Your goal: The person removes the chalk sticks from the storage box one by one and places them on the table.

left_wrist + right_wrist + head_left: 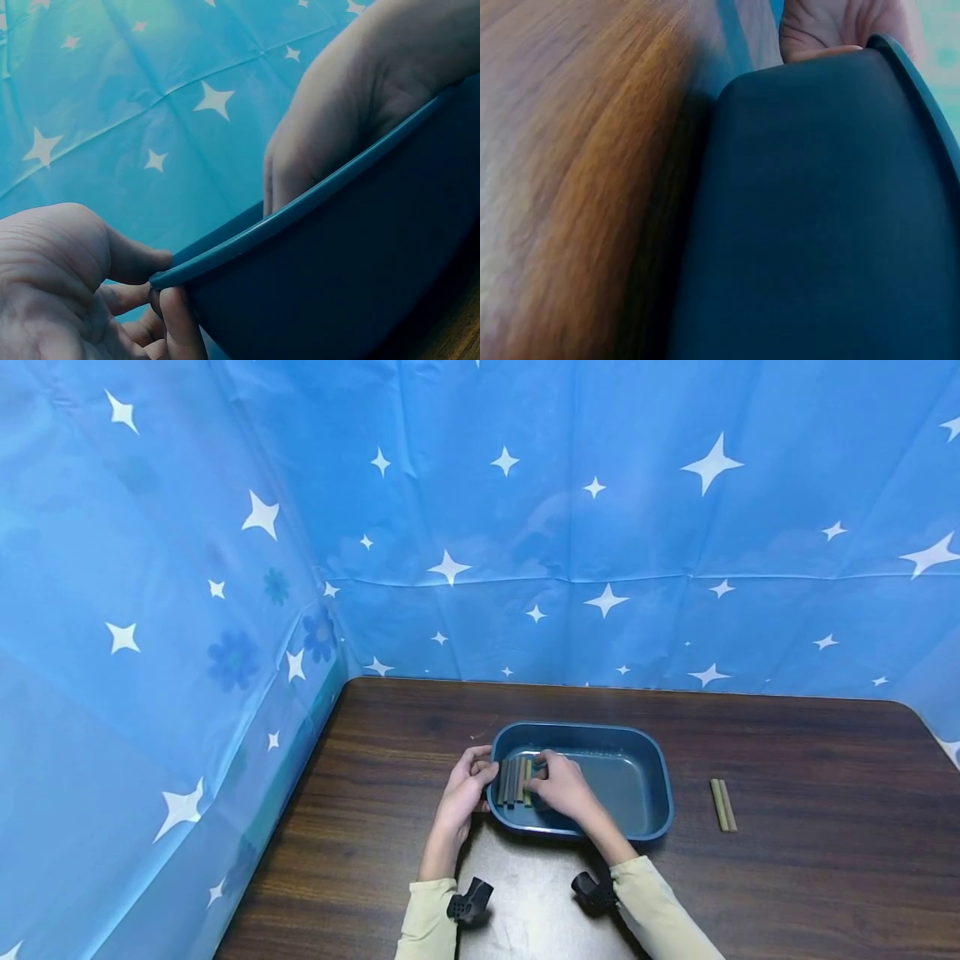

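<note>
A dark blue rectangular tub (615, 777) stands on the table. At its left end my left hand (461, 789) grips the rim, thumb over the edge and fingers against the outside, as the left wrist view also shows. Several short grey and tan sticks (512, 779) lie side by side in the tub's left part. My right hand (564, 787) reaches inside over the near wall and pinches a yellow-green stick (528, 770) at the right of that row. The tub's wall (810, 195) hides the right fingers in the right wrist view.
Two olive sticks (723, 806) lie together on the wooden table (825, 860), right of the tub. Blue star-printed cloth (525, 527) hangs behind the table and along its left side. A black wrist camera (592, 892) is strapped to each forearm.
</note>
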`<action>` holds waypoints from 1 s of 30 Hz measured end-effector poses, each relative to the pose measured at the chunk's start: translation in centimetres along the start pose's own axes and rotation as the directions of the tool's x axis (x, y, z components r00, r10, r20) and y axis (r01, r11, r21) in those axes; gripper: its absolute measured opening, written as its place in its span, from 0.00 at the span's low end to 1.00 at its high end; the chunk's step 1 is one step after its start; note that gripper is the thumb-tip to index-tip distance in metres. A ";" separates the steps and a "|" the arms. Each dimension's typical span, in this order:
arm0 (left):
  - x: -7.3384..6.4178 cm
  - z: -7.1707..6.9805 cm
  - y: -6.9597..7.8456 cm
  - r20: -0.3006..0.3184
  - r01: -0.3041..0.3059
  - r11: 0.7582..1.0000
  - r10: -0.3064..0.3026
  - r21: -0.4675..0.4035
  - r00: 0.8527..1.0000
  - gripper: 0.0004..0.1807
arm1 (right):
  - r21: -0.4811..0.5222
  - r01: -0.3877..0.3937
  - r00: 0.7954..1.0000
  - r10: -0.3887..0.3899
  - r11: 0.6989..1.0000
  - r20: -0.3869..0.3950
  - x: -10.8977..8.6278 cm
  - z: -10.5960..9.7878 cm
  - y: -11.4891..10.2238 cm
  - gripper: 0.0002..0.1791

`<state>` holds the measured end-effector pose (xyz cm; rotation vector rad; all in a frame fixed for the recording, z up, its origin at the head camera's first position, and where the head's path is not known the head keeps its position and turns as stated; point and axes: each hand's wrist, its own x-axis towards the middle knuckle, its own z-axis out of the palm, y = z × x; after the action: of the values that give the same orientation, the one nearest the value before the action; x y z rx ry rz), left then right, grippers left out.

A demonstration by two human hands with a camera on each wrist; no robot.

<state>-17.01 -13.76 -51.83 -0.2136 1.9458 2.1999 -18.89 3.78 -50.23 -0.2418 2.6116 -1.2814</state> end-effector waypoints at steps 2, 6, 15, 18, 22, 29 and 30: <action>-0.2 0.1 0.4 0.006 0.001 1.000 -0.001 0.009 1.000 0.24 | -0.026 0.000 1.000 0.000 1.000 0.003 0.3 0.2 -0.1 0.24; -1.1 0.5 1.7 0.003 -0.002 0.999 0.002 0.032 1.000 0.23 | -0.081 0.016 1.000 -0.015 0.997 0.007 0.8 0.7 -0.4 0.23; -1.3 0.6 2.0 0.005 -0.001 0.999 0.000 0.040 1.000 0.22 | -0.121 0.031 0.999 -0.030 0.992 0.016 1.4 1.2 -0.8 0.21; -0.6 0.3 1.0 0.007 0.006 1.000 -0.006 0.029 1.000 0.22 | -0.131 0.046 0.999 -0.048 0.990 -0.008 1.6 1.5 -0.9 0.21; 0.1 0.1 0.0 -0.006 0.005 1.000 -0.005 0.020 1.000 0.22 | -0.143 0.044 0.999 -0.047 0.989 -0.016 1.7 1.7 -1.0 0.21; 0.1 0.2 -0.3 -0.025 -0.011 1.000 0.011 0.022 1.000 0.21 | -0.124 0.017 1.000 -0.017 0.992 0.001 1.7 1.7 -1.1 0.21; 0.0 0.1 -0.3 -0.025 -0.011 1.000 0.012 0.024 1.000 0.21 | -0.115 0.010 1.000 -0.010 0.993 0.003 1.6 1.7 -1.1 0.21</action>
<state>-16.98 -13.59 -52.10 -0.2280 1.9904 2.1902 -19.96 1.44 -50.56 -0.2759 2.6891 -1.1345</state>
